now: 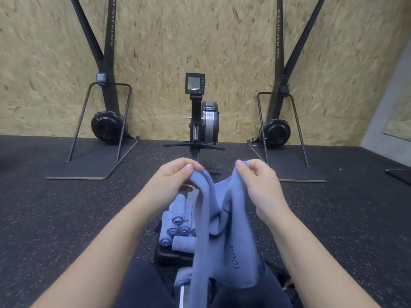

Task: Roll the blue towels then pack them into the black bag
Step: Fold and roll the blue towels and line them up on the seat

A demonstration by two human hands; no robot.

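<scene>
Left hand [175, 174]: fingers curled, pinching the top left corner of the towel between thumb and forefinger.
Right hand [258, 176]: fingers curled, pinching the top right corner of the same towel.
Towel [218, 241]: blue, unrolled, held up between both hands in front of the person; long axis runs top to bottom, upper edge sagging between the hands, lower end hanging to the lap.
Towel writing: dark letters running lengthwise near the right edge, "YOGA" readable, the rest hidden in folds.
Rolled towels [178, 227]: several blue rolls stacked just beyond the hanging towel, most with spiral ends facing the person, one roll lying crosswise at the front.
Black bag [169, 254]: dark object under the rolls; cannot tell its opening.
Rowing machine [202, 121]: centre, against the wall, rail running toward the person, monitor on top.
Ski machines [106, 121]: one on either side, "SKI MACHINES" printed on the upright posts.
Floor [66, 218]: black speckled rubber.
Wall [166, 41]: chipboard panels.
</scene>
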